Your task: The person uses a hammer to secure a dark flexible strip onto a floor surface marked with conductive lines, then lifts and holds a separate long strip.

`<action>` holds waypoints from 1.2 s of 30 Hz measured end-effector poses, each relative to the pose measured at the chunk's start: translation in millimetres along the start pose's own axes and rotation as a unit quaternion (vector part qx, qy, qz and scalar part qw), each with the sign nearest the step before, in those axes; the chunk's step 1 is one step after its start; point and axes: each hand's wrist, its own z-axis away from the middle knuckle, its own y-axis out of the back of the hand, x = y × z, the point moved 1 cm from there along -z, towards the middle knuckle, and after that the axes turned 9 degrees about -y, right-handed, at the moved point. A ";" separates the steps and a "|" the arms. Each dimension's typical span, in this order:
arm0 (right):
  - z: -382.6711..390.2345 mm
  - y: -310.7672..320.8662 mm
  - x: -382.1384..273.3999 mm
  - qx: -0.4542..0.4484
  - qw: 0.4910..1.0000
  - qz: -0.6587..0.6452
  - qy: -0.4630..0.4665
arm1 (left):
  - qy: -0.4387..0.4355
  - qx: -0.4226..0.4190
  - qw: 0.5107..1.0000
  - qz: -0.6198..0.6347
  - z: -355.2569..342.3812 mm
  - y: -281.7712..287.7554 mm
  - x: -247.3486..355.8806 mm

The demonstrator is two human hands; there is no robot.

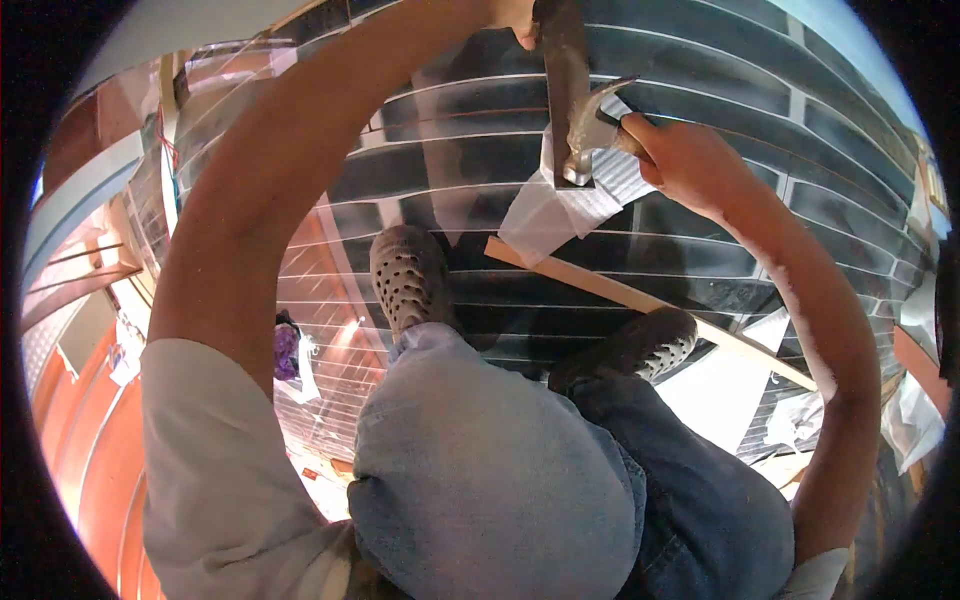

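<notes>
My right hand point(685, 165) is wrapped around the short handle of a claw hammer point(590, 130). The hammer's metal head lies against the lower end of a dark, long flat bar point(563, 70), which looks like wood or metal. At the top edge of the view my left hand point(515, 18) grips that bar's far part; only some of its fingers show. Under the bar's near end is a folded white foam sheet point(600, 195), spread on the dark striped floor.
A pale wooden strip point(640, 300) runs diagonally past my right shoe point(640, 350). My left shoe point(408, 280) stands farther left. A white sheet point(720, 385) lies right of my legs, and a purple bundle point(287, 350) sits at the left.
</notes>
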 end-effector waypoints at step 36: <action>-27.8 28.6 -6.4 0.197 0.960 -0.198 0.005 | 0.022 0.178 0.984 0.020 4.3 -25.6 -6.2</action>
